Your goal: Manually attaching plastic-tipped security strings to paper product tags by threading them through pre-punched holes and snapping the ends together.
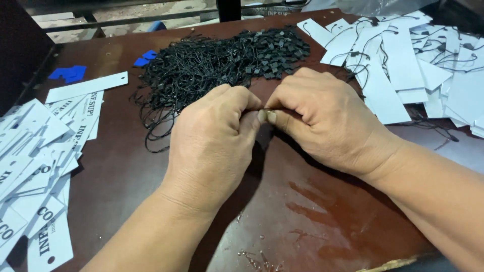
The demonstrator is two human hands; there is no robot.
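**Tag stringing at the bench: stock on hand, part done**

Item 1. Left hand (212, 146) and right hand (322, 118): both curled into loose fists, thumbs and forefingers pinched together at the middle of the brown table (322, 221). A thin black loop string (263, 109) shows only as a short dark line between the fingertips; whether a tag is held with it cannot be told, as the fingers cover it.

Item 2. Heap of black strings with square locks (222, 65): a large tangled pile just beyond the hands, touching neither. Judged as unused stock, and much of it remains.

Item 3. White tags, printed, no strings visible (40, 151): a loose spread along the left edge, some overlapping, one long tag (85, 86) lying apart nearer the heap. Judged as work left to do.

Item 4. White tags with black strings attached (403, 60): a scattered pile at the far right, blank faces up. Judged as finished pieces.

Item 5. Blue scraps (68, 74): a few small pieces at the far left, well apart from the hands.

Progress, by judgement: both piles are sizeable, so the work stands somewhere mid-run.
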